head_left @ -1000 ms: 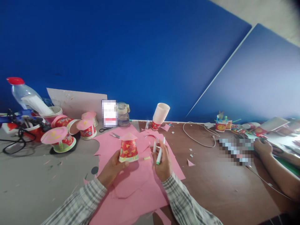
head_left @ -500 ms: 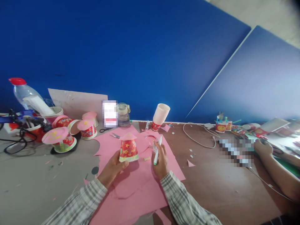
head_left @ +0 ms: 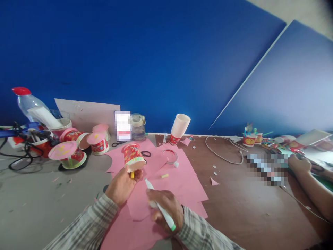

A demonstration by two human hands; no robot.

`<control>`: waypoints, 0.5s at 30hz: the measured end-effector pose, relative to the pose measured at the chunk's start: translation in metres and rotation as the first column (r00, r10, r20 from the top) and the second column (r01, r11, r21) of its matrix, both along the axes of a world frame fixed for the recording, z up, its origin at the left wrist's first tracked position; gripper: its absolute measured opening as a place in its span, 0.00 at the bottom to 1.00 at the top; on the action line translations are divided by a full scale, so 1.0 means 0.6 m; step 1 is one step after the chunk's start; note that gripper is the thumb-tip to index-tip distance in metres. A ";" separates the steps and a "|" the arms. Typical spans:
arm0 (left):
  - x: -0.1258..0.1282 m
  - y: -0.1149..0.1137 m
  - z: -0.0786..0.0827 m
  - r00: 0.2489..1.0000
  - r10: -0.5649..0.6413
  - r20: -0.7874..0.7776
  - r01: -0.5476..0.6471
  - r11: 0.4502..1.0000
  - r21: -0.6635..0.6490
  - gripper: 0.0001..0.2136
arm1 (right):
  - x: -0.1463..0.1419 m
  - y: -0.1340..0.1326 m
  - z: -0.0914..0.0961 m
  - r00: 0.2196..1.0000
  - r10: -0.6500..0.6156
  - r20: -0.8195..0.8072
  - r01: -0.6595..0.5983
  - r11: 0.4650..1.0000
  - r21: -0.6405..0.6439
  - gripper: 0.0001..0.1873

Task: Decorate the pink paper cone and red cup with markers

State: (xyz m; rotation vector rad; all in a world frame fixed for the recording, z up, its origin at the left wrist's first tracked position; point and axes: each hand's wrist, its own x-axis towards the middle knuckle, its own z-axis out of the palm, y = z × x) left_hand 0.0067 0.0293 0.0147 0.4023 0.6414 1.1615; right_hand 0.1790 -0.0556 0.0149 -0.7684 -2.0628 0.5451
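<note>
My left hand (head_left: 121, 185) is closed on a red patterned paper cup (head_left: 133, 157) with a pink paper top, holding it tilted by a yellow stick under its rim, above the pink paper sheet (head_left: 179, 177). My right hand (head_left: 165, 208) is closed on a white marker with a green end (head_left: 160, 205), its tip pointing up toward the cup. The right hand sits low over the pink sheet, near my body.
Finished cups with pink tops (head_left: 67, 154) stand at the left beside a red-capped bottle (head_left: 32, 106). Scissors (head_left: 145, 153), a tape ring (head_left: 171, 157), a stack of white cups (head_left: 179, 126) and a white cable (head_left: 223, 152) lie beyond. Another person's arm (head_left: 309, 184) rests at the right.
My left hand tilted the cup and lifted it left. My right hand pulled back toward my body with the marker, now pointing its tip at the cup.
</note>
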 end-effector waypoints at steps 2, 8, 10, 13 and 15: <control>0.000 -0.001 0.003 1.000 -0.014 0.010 0.015 1.000 -0.012 0.21 | -0.001 0.000 -0.009 1.000 0.016 0.018 -0.015 0.999 -0.042 0.30; -0.005 -0.003 0.000 0.997 -0.077 0.011 0.078 0.996 -0.042 0.23 | -0.006 -0.003 -0.006 0.981 -0.172 -0.090 0.150 0.965 -0.214 0.32; -0.005 -0.002 -0.003 0.996 -0.093 0.001 0.093 0.994 -0.051 0.24 | -0.006 -0.004 -0.001 0.964 -0.232 -0.129 0.196 0.949 -0.248 0.33; -0.005 -0.004 -0.004 0.995 -0.093 -0.020 0.092 0.994 -0.064 0.23 | -0.005 -0.004 0.001 0.944 -0.244 -0.221 0.144 0.910 -0.389 0.31; -0.005 -0.006 -0.003 0.995 -0.099 -0.031 0.096 0.993 -0.073 0.23 | -0.005 -0.002 -0.001 0.925 -0.253 -0.285 0.094 0.875 -0.474 0.31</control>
